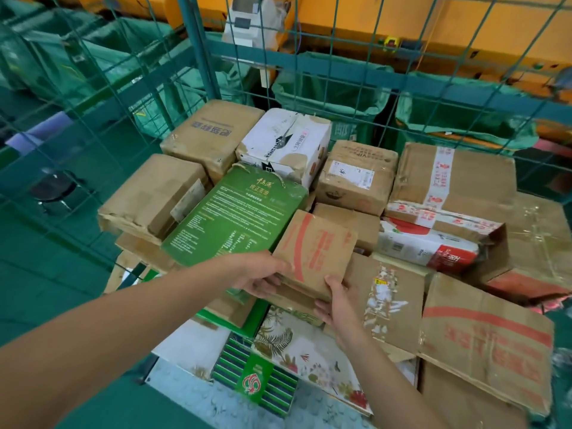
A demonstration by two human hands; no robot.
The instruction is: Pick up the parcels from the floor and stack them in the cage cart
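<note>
Holding a small brown carton with red print (315, 249) between both hands, the person reaches into the green wire cage cart (198, 57). The left hand (260, 278) grips the carton's near left corner, thumb on top and fingers curled beneath. The right hand (335, 300) clasps the near right corner, thumb against the side and fingers wrapped under the bottom edge. The carton sits tilted on top of the stack, its left edge just beside a flat green box with white text (235, 215) that leans on its neighbours.

The cart holds many parcels packed close together. At the back stand a brown box with blue characters (213, 131), a torn white box (284, 144) and a brown box with a shipping label (356, 178). On the left lies a worn brown box (148, 193). On the right, a large carton sealed with red-and-white tape (455, 174) rests above a white and red package (427, 243). Nearer the person are a floral-patterned box (309, 351), a striped green box (257, 379) and a big brown carton with red characters (486, 345).

Beyond the mesh hang open green sacks (334, 85).
</note>
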